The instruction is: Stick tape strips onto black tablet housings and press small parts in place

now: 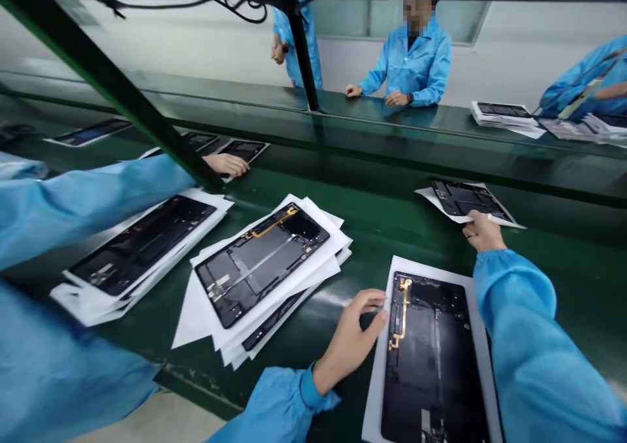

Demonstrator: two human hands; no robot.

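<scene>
Before me lies a black tablet back housing (424, 364) with an orange flex cable (403, 315) along its left side, resting on a white paper sheet (431, 268). My left hand (350, 335) is at that sheet's left edge, thumb and fingers apart; whether the fingertips touch the paper is hard to tell. Farther off to the right, my right hand (484, 232) pinches the near edge of another white sheet (504, 217), which carries a second black tablet housing (467, 198). To the left is a skewed stack of housings (264, 260) interleaved with white sheets.
Another paper-and-housing stack (147, 244) sits farther left beside a co-worker's blue sleeve (98, 188). That co-worker's hand (228, 164) touches a housing at the back. A slanted green post (112, 83) crosses the left side. People in blue stand beyond the green bench (343, 175).
</scene>
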